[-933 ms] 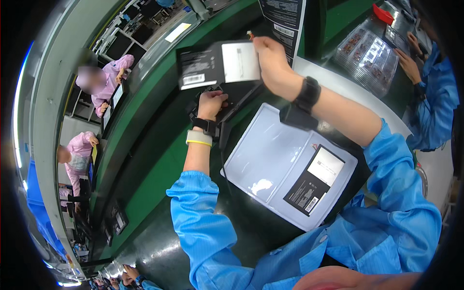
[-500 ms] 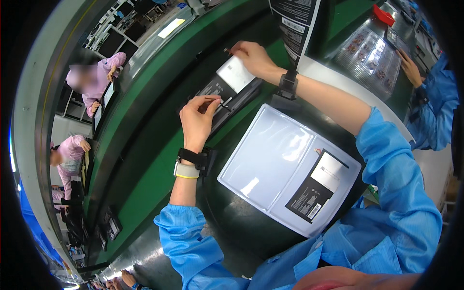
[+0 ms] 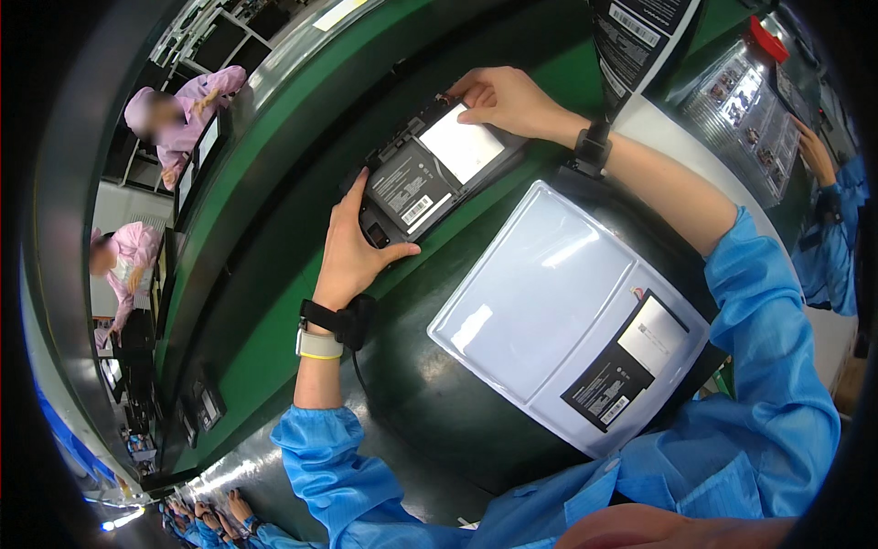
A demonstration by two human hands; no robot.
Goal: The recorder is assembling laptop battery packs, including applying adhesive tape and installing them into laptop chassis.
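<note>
White print covers the black half of a flat pack [image 3: 395, 179] seated in a dark casing [image 3: 376, 232]: small lines of text, little symbols, and a white barcode label [image 3: 417, 209]. A second pack [image 3: 585, 384], lying in a pale tray [image 3: 512, 274], carries similar print and a barcode, plus a small square code and a faint line on its white half. Black sheets [image 3: 647, 41] at the top show text and barcodes. The lettering is too small to read.
</note>
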